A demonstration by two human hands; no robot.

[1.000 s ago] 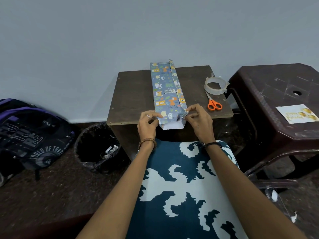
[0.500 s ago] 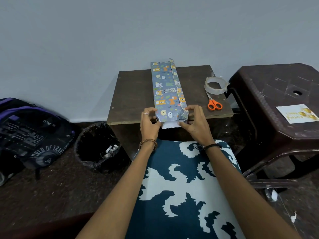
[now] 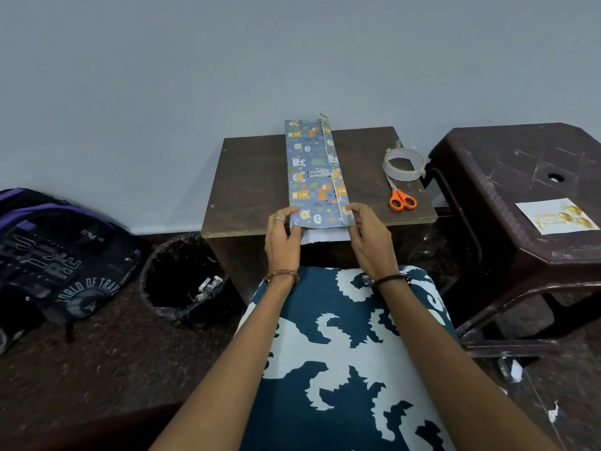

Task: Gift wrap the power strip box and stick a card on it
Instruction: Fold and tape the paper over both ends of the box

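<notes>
Since the earlier frame, moved from pinching the near flap to flanking the box end: left hand (image 3: 282, 239) and right hand (image 3: 370, 237), both grasping the wrapped box (image 3: 313, 172). Lying lengthwise on one small table (image 3: 250, 187), animal-print blue, white flap overhanging. Nearby: one tape roll (image 3: 404, 164), one scissors (image 3: 401, 198), one card (image 3: 556, 216).
</notes>
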